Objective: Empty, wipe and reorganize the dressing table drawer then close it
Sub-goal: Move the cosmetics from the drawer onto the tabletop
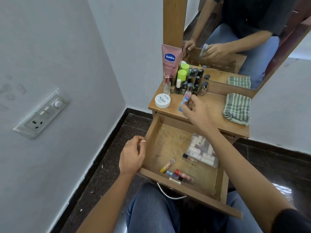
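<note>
Head view: right hand (pixel 195 110) pinches a balm stick (pixel 185 100) above the worktop (pixel 210 105) behind the open drawer (pixel 168 145) — emptying it. Left hand (pixel 133 155), loosely curled and holding nothing, steadies the drawer's left wall.

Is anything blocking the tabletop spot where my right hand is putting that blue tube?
Nothing visible does. The right hand holds the blue tube over bare tabletop, between the white jar and the folded cloth.
</note>
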A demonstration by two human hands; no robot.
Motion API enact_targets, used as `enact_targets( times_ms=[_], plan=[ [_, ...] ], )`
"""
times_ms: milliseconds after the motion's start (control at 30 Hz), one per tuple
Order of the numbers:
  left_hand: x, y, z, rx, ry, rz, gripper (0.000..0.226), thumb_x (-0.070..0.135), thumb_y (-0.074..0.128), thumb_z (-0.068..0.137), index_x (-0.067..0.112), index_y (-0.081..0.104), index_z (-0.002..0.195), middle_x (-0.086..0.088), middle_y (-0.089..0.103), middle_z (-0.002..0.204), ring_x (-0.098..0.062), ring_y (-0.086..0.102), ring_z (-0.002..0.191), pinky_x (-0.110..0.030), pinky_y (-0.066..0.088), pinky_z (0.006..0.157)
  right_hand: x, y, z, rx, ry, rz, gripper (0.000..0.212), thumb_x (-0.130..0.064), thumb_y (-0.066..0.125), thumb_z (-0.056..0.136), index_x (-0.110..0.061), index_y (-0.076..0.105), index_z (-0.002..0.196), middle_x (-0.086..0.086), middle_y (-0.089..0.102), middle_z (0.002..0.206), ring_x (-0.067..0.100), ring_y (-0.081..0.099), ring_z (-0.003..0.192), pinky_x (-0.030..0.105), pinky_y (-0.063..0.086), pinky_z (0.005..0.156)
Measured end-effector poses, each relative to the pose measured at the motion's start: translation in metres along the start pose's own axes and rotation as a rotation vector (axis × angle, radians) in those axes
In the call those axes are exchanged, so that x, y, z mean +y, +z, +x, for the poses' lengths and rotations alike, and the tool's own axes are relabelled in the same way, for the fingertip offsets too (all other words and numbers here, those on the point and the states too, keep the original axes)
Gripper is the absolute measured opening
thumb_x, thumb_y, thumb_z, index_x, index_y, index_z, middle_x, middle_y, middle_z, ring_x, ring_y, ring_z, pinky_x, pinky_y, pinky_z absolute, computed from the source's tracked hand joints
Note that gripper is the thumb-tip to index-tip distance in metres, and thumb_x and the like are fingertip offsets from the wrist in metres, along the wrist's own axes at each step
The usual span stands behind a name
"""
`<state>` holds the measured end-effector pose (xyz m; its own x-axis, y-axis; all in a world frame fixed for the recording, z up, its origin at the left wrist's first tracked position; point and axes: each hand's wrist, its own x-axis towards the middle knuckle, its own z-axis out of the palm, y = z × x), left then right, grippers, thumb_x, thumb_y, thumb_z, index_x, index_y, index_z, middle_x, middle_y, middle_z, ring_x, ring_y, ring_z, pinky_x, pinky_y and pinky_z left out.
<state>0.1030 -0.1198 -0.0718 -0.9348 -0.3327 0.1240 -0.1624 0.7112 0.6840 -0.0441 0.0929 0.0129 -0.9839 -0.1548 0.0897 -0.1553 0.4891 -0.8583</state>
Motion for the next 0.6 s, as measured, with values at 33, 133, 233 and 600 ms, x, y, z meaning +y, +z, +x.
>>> enact_targets(
  times_ms=[33,133,233,600],
  plan=[
    [-0.001,0.001,0.0,-0.002,-0.003,0.003,0.018,0.034,0.044,0.099,0.028,0.062,0.101,0.015,0.062,0.086,-0.004,0.058,0.082,-0.024,0.041,0.062,0.002,0.004,0.01,0.036,-0.021,-0.035,0.01,-0.023,0.057,0.086,-0.014,0.055,0.091,0.005,0.064,0.084,0.015,0.056,0.07,0.022,0.043,0.059],
    [-0.002,0.001,0.001,-0.003,-0.006,0.001,0.021,0.036,0.044,0.099,0.028,0.062,0.102,0.015,0.062,0.088,-0.004,0.058,0.084,-0.026,0.045,0.065,0.014,0.023,0.033,0.112,-0.062,-0.11,0.011,-0.021,0.058,0.088,-0.01,0.055,0.089,0.006,0.06,0.083,0.011,0.048,0.068,0.021,0.039,0.059],
    [-0.001,0.001,0.001,-0.002,-0.002,0.0,0.02,0.036,0.044,0.099,0.029,0.062,0.102,0.016,0.062,0.088,-0.003,0.058,0.085,-0.024,0.044,0.065,0.027,0.043,0.052,0.157,-0.076,-0.135,0.011,-0.018,0.059,0.089,-0.007,0.056,0.092,0.008,0.059,0.086,0.015,0.051,0.072,0.026,0.042,0.062],
    [-0.001,0.001,0.001,0.005,-0.007,-0.001,0.019,0.034,0.044,0.1,0.029,0.062,0.103,0.017,0.062,0.087,-0.003,0.059,0.083,-0.021,0.041,0.062,0.028,0.071,0.084,0.281,-0.029,-0.063,0.016,-0.006,0.064,0.087,-0.006,0.058,0.102,0.007,0.065,0.093,0.018,0.06,0.084,0.034,0.052,0.076]
  ],
)
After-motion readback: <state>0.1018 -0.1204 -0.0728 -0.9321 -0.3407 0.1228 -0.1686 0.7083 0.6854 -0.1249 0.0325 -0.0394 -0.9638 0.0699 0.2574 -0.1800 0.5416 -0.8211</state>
